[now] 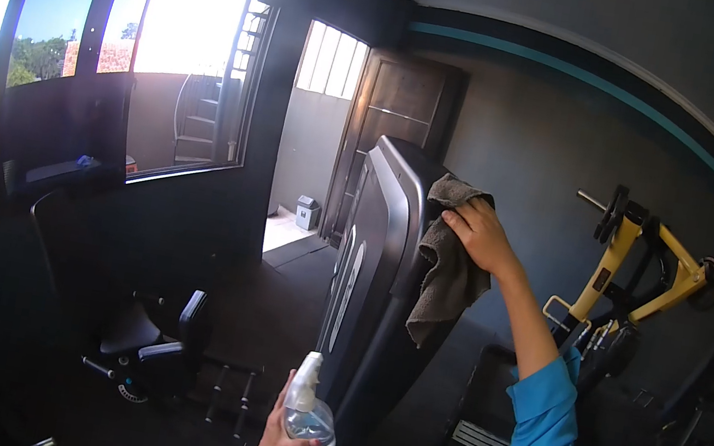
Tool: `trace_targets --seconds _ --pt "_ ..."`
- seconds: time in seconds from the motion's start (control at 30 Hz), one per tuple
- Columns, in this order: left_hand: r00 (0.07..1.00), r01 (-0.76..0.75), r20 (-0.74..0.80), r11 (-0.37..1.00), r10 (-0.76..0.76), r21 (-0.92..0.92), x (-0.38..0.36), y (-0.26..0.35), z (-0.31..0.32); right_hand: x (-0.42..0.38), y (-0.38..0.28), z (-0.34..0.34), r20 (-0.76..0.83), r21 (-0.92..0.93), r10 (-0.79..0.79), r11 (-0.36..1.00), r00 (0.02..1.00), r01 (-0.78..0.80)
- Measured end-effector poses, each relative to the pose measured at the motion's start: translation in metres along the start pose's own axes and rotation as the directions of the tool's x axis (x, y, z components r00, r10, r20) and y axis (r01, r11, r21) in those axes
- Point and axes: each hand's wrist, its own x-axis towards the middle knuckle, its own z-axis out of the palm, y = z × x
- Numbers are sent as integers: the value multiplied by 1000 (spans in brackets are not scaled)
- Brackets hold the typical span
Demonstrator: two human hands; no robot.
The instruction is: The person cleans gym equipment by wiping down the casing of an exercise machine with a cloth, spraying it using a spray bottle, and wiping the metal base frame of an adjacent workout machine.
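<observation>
My right hand (479,233) presses a dark grey-brown cloth (445,284) against the upper side of a tall black machine housing (389,256). Part of the cloth hangs down below my fingers. Lower down, my left hand (279,435) is wrapped round a clear spray bottle (309,426) with a white trigger head. The bottle is held roughly upright, in front of the housing's lower part. Some clear liquid seems to be inside it, though its level is hard to make out.
A yellow and black weight machine (607,267) stands at the right wall. On the left are a padded exercise seat (133,328) and large windows (192,29). Behind the housing, a dark door (399,104) stands beside an open doorway, with a small grey bin (307,213) beyond.
</observation>
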Motion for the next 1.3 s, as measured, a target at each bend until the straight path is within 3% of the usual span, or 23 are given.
trace_targets --seconds 0.07,0.2,0.27,0.33,0.43,0.47,0.53,0.57,0.67,0.8,0.83,0.9,1.0,1.13,1.2,1.23,1.27,1.3 --pt "999 -11 50 999 13 -40 16 3 13 11 9 -6 194 115 26 992 981 -49" --pt "996 -72 59 997 71 10 48 -2 26 39 26 -10 336 238 65 959 940 -151" --pt "989 -114 76 983 126 -144 64 -5 31 54 39 -8 497 342 66 902 865 -265" --pt "984 -128 92 958 155 -255 80 -6 34 66 59 1 496 398 45 876 867 -273" --pt "980 -176 41 939 196 -296 86 11 49 90 97 18 428 504 -423 845 799 178" --pt "983 -167 21 945 181 -282 88 14 54 97 105 25 413 516 -445 833 795 200" --pt "984 -180 -40 951 176 -252 108 22 64 107 117 43 448 665 -358 746 819 -38" --pt "981 -189 -76 954 176 -231 118 25 69 115 125 52 438 681 -381 732 814 -23" --pt "964 -222 -184 961 191 -163 148 35 81 140 147 85 610 730 -217 529 762 -433" --pt "929 -237 -308 969 206 -66 178 49 91 186 205 163 415 815 -459 572 786 -97" --pt "920 -238 -331 970 210 -47 183 52 94 194 215 176 404 826 -472 557 784 -90" --pt "904 -236 -368 972 217 -7 193 57 97 203 223 189 495 803 -353 536 794 -263" --pt "885 -235 -405 971 231 42 204 65 98 210 233 194 426 816 -376 553 823 -170" --pt "871 -236 -423 968 248 82 213 73 94 243 272 251 415 819 -299 535 859 -209" --pt "866 -244 -425 965 262 97 214 76 91 262 286 277 498 663 -149 701 854 -264" --pt "866 -245 -424 964 267 107 215 77 88 268 289 278 493 665 -147 699 858 -262" --pt "865 -246 -420 962 273 117 216 78 86 267 288 275 383 562 -299 826 874 37" --pt "865 -246 -418 961 276 126 217 80 83 257 283 269 309 398 -458 858 833 324"
